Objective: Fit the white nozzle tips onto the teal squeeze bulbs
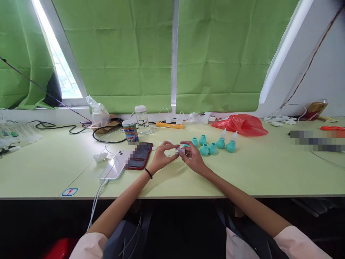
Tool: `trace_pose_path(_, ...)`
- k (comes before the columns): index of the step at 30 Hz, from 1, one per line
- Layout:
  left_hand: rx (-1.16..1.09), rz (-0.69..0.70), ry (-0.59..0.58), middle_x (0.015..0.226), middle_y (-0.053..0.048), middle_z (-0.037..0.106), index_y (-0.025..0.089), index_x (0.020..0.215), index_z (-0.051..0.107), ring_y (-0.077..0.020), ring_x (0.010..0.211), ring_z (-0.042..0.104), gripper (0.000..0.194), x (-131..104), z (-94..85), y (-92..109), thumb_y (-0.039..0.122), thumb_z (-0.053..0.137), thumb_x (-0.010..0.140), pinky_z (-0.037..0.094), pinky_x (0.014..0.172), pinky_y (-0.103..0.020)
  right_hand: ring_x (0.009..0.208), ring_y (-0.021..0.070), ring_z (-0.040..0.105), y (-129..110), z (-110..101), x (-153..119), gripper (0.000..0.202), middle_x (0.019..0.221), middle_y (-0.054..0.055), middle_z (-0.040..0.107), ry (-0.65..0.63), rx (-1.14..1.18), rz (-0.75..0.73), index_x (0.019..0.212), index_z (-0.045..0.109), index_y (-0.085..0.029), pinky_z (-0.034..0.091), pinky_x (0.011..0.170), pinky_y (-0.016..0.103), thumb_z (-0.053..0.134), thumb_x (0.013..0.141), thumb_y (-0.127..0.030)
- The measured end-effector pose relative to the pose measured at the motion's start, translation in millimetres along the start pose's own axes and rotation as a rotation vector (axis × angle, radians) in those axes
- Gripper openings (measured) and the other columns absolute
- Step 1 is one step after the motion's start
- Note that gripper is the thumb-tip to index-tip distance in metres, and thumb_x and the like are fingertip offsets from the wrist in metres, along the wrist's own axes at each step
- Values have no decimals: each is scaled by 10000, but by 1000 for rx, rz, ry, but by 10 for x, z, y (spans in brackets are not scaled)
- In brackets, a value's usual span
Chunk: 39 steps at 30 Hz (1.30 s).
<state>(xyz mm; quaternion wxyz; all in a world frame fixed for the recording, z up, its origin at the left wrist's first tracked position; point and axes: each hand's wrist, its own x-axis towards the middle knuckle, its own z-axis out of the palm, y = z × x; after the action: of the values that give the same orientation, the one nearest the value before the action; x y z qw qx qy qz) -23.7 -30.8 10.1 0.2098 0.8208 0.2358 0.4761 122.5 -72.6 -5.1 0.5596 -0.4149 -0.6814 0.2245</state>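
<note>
Both of my hands meet over the middle of the table, fingertips close together. My left hand (pixel 163 155) pinches a small whitish, translucent piece (pixel 179 151) from the left. From the other side my right hand (pixel 194 158) grips the same piece; its exact shape is mostly covered by fingers. Just beyond and to the right stand several teal rubber bulbs (pixel 204 149) with open necks. Two more teal bulbs, one of them the rightmost bulb (pixel 231 146), carry clear pointed tips (pixel 234 136). Small white bits lie beside my left hand.
Left of my hands lie a red-cased phone (pixel 139 156) and a white phone (pixel 116 165) with a cable. Behind them stand a printed canister (pixel 130 131) and a clear bottle (pixel 142 120). A red plastic bag (pixel 239 124) and an orange power strip (pixel 169 125) sit near the wall.
</note>
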Motion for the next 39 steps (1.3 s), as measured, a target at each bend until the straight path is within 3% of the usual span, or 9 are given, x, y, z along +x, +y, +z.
trace_pose_path(20,-68,23,35,809,-59,627,199,826,645,-165,826,529,209,4,10,-46,268,635,629,429,759,-314,585,101,524,24,1,-12,293,730,3,574,36,-94,-80,1018,387,-206,432,508,211,471,745,-272)
trace_pose_path(27,-163,-26,-37,847,-79,618,165,812,644,-168,835,548,221,25,8,-132,258,649,611,435,747,-304,596,100,526,34,5,-28,278,750,6,568,1,-103,-95,1020,386,-212,420,507,205,460,758,-268)
trace_pose_path(39,169,243,-50,881,-75,554,151,859,558,-157,847,503,162,2,2,12,193,534,704,425,737,-308,575,102,510,47,-1,-14,263,706,-9,569,-13,-174,-102,1017,384,-215,411,518,217,446,762,-242)
